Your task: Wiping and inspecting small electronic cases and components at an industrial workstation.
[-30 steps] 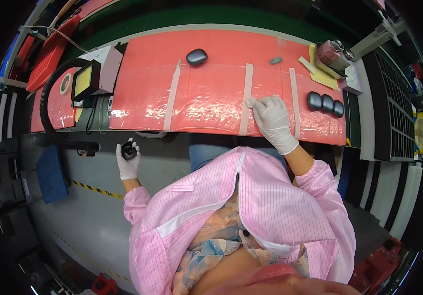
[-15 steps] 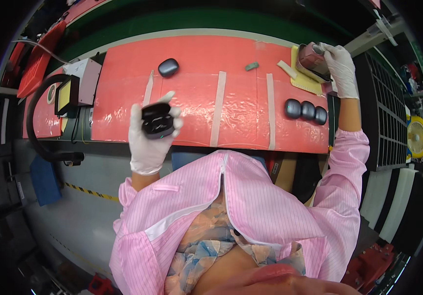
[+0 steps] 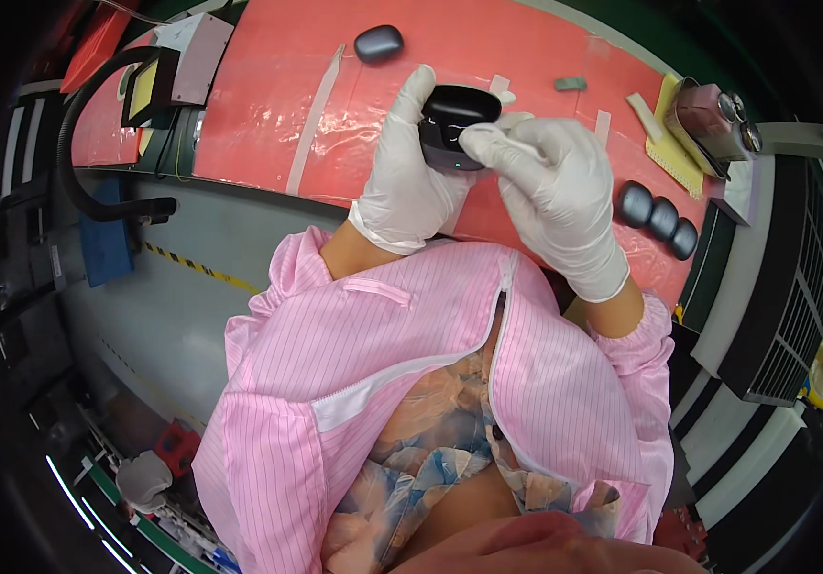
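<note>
My left hand, in a white glove, is closed around a black earbud charging case. The case's lid is up, and a small green light glows on its front. Over its right side, my gloved right hand is pinched, fingertips at the opening. A slim white thing seems to be between those fingers, but its kind is hard to make out. Part of the case's inside is hidden behind them. A closed dark case lies farther back on the red mat. Three more closed cases form a row at the right.
The red mat covers the bench. At its right stand a metal container with bottles and a yellow pad. A small green block lies toward the back. A black flexible-arm lamp curves at the left.
My right hand has come from the container at the right to the case in my left hand. The view has turned, and the case appears farther right and closer.
</note>
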Demonstrator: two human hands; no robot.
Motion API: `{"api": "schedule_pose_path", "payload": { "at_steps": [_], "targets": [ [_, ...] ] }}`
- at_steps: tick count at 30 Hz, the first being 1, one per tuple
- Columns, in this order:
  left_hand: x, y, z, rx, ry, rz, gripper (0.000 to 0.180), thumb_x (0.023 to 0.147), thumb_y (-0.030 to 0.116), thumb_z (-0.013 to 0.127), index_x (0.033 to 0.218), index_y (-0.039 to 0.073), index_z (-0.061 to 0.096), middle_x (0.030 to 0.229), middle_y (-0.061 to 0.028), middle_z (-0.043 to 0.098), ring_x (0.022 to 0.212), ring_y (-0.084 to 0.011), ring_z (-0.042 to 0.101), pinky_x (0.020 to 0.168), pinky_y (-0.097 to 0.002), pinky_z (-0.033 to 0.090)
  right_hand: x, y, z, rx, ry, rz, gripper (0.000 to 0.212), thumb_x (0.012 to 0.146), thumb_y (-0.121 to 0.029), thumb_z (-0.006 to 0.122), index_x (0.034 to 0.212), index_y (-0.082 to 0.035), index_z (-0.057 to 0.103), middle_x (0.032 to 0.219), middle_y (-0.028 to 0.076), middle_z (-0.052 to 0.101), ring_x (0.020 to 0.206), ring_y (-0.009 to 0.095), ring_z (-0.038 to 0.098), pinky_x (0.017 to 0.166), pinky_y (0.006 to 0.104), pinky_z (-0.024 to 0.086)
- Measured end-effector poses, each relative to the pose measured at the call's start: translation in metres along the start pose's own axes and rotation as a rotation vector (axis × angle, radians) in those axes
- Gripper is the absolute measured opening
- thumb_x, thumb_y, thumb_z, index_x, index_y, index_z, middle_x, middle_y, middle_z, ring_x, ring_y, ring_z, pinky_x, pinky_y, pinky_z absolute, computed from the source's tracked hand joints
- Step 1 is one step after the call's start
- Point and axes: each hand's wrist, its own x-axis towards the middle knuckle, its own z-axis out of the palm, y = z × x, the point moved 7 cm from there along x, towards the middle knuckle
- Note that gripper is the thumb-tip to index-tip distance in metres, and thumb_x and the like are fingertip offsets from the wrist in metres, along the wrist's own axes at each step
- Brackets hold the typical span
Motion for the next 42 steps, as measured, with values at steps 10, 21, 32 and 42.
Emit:
{"api": "schedule_pose_path", "payload": {
  "at_steps": [10,21,32,42],
  "targets": [
    [-0.008,-0.007,-0.007,-0.049,-0.091,-0.161,0.060,0.096,0.050,0.036,0.109,-0.005,0.058,0.109,-0.0168,0.063,0.095,-0.0266,0.065,0.082,-0.0408,0.057,-0.023,0.025,0.001,0.423,0.317,0.296,0.033,0.075,0.003,0.064,0.105,-0.009,0.069,0.079,0.004,0.060,0.073,0.021,0.059,0.068,0.0314,0.049],
    [-0.012,-0.004,-0.041,0.056,0.026,-0.162,0.059,0.096,0.050,0.037,0.102,-0.004,0.060,0.099,-0.0174,0.066,0.092,-0.0254,0.065,0.083,-0.0367,0.054,-0.013,-0.020,0.018,0.015,0.140,-0.050,0.033,0.066,-0.003,0.070,0.095,-0.019,0.071,0.074,0.002,0.060,0.064,0.022,0.057,0.055,0.0349,0.043],
    [-0.022,-0.010,-0.029,-0.159,-0.153,-0.265,0.061,0.092,0.050,0.045,0.110,-0.007,0.057,0.107,-0.0200,0.063,0.100,-0.0312,0.061,0.083,-0.0428,0.054,-0.024,-0.002,0.011,0.483,0.278,0.244,0.027,0.069,0.002,0.067,0.092,-0.011,0.067,0.078,0.003,0.062,0.072,0.021,0.058,0.065,0.0325,0.047],
    [-0.023,-0.004,-0.045,0.101,-0.227,-0.131,0.067,0.091,0.060,0.038,0.105,-0.001,0.063,0.109,-0.0138,0.064,0.084,-0.0170,0.063,0.072,-0.0303,0.054,-0.025,-0.007,0.018,0.192,0.202,0.118,0.022,0.073,0.009,0.066,0.090,-0.003,0.067,0.078,0.002,0.061,0.072,0.017,0.057,0.065,0.0277,0.046]
  ]
}}
